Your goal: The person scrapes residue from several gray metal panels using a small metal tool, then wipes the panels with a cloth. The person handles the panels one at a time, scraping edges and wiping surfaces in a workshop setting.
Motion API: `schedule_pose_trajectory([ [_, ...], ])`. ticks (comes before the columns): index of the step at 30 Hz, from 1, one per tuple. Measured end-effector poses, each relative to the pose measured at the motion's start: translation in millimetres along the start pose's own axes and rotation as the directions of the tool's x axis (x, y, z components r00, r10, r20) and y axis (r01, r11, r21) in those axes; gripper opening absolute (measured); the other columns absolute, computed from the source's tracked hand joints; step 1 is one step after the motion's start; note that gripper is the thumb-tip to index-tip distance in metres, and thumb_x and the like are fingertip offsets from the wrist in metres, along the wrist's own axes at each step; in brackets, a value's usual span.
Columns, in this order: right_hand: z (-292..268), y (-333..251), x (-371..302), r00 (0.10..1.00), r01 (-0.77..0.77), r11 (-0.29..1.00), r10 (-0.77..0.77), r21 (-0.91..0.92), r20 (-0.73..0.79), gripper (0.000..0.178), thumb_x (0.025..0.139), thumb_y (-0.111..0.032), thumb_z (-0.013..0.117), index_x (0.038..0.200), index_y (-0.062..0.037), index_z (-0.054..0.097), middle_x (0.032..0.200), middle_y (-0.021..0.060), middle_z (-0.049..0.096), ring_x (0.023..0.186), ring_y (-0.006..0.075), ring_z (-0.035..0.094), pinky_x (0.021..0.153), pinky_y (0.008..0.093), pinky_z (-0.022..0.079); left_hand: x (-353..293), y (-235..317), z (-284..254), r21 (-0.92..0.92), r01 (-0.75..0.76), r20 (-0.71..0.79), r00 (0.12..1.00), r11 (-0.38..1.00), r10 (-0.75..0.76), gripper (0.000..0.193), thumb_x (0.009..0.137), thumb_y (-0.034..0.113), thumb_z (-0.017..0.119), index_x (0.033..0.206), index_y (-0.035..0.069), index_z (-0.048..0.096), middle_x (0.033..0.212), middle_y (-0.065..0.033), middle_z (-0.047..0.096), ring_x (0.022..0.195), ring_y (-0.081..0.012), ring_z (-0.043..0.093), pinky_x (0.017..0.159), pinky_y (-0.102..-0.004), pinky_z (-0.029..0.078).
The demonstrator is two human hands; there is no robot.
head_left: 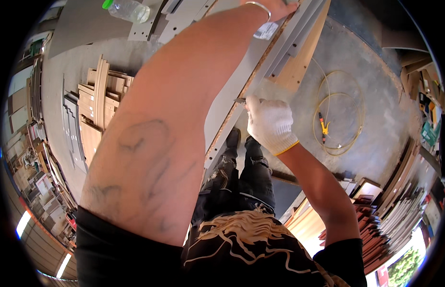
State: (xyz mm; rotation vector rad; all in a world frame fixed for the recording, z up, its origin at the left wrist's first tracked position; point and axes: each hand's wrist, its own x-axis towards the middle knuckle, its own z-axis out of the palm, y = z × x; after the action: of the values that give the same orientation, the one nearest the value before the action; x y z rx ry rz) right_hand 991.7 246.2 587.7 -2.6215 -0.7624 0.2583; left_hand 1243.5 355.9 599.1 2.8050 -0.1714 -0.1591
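My left hand [280, 8], bare with a metal bangle [259, 9] at the wrist, reaches to the far end of a grey board [227, 103]. Its fingertips are by the board's raw chipboard edge; the picture's top cuts off part of the hand, so its grip is hidden. My right hand [271, 123], in a white knitted glove, is closed around a small tool. Only its short metal blade [239, 101] pokes out, touching or just over the same edge, nearer to me. A white label [266, 30] lies beside my left wrist.
Grey and wood-coloured boards [299, 60] lie right of the edge. A coiled yellow air hose [360, 119] with a yellow blow gun [324, 125] rests on the floor. A green-capped bottle [129, 10] is at the far left. Wood offcuts [104, 98] are stacked at left.
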Motion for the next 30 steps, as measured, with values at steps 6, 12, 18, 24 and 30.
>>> schedule_pose_trajectory([
  [6,29,-60,-48,1.000,0.007,0.999,-0.009,0.050,0.024,0.016,0.074,-0.015,0.069,0.085,-0.0106,0.058,0.064,0.0092,0.063,0.055,0.0307,0.066,0.051,0.0453,0.048,-1,-7,4,0.005,-0.001,-0.053,0.999,1.000,0.001,0.085,0.092,0.061,0.056,0.158,0.011,0.038,0.145,-0.0296,0.052,0.127,-0.0424,0.060,0.106,-0.0500,0.049],
  [12,53,-114,-91,1.000,0.008,0.999,-0.008,0.036,-0.013,0.021,0.070,-0.015,0.071,0.084,-0.0122,0.055,0.062,0.0050,0.056,0.053,0.0258,0.061,0.054,0.0408,0.045,-3,-5,3,-0.027,-0.011,-0.024,1.000,1.000,0.010,0.081,0.092,0.064,0.054,0.154,0.013,0.043,0.151,-0.0289,0.047,0.135,-0.0424,0.054,0.111,-0.0500,0.045],
  [18,112,-145,-149,0.931,-0.169,0.983,0.137,0.067,0.338,0.007,0.079,-0.015,0.065,0.082,-0.0100,0.063,0.067,0.0097,0.067,0.062,0.0281,0.069,0.058,0.0430,0.049,-2,1,7,-0.029,-0.017,-0.029,0.999,0.999,0.016,0.082,0.092,0.066,0.054,0.155,0.013,0.042,0.151,-0.0298,0.047,0.135,-0.0440,0.054,0.112,-0.0516,0.044],
  [24,112,-108,-210,0.901,-0.433,0.833,0.388,0.344,0.195,0.011,0.082,-0.011,0.069,0.092,-0.0131,0.064,0.073,0.0093,0.067,0.067,0.0330,0.067,0.062,0.0463,0.051,-4,-8,7,-0.024,-0.029,-0.053,0.998,0.999,0.028,0.082,0.093,0.065,0.053,0.157,0.014,0.039,0.150,-0.0319,0.046,0.135,-0.0450,0.054,0.111,-0.0519,0.045],
  [30,104,-72,-195,0.773,-0.592,0.530,0.587,0.607,0.241,0.006,0.091,-0.010,0.065,0.091,-0.0046,0.067,0.077,0.0121,0.069,0.068,0.0277,0.068,0.063,0.0390,0.052,-6,-1,10,0.005,-0.007,-0.064,0.998,1.000,0.008,0.083,0.094,0.066,0.052,0.160,0.018,0.036,0.150,-0.0317,0.047,0.136,-0.0469,0.052,0.113,-0.0529,0.043],
])
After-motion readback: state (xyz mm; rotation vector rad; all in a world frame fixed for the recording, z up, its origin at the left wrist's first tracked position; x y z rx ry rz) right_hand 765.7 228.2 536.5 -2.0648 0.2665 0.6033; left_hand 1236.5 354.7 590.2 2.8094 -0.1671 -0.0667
